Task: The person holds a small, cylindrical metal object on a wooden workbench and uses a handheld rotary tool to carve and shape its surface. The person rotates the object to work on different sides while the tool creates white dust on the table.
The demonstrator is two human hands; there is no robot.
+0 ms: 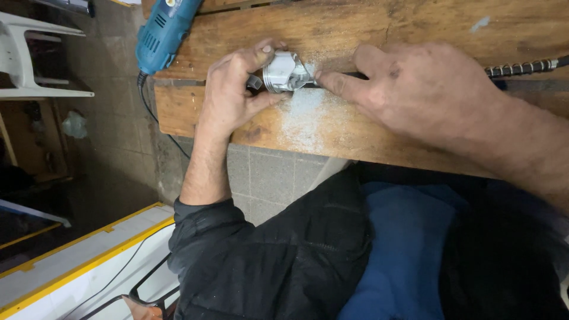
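Far left: white plastic chair (29, 56) on the dark floor, and below it a white board with yellow edging (77, 261). Blue corded rotary power tool (163, 32) lies at the top-left corner of the wooden workbench (367, 29), its black cable (155, 115) dropping off the bench edge. Left hand (231, 89) comes up from a black jacket sleeve (201, 234) and is clamped around a small silver metal piston (284, 72), thumb on the near side, fingers curled over the far side. Piston sits on the bench top near the front edge, lying on its side, just left of centre. Pale metal dust (308, 118) is spread over the wood directly below and around it. Right hand (421, 89) is closed on a slim dark handpiece (347, 76), fingertips pinched close to the tip; tip end meets the piston's right side, contact point hidden by the fingers. Ribbed black flexible shaft (524, 67) runs off to the right from behind that hand. Below the bench: grey tiled floor (267, 178), blue garment (409, 249) under the jacket.
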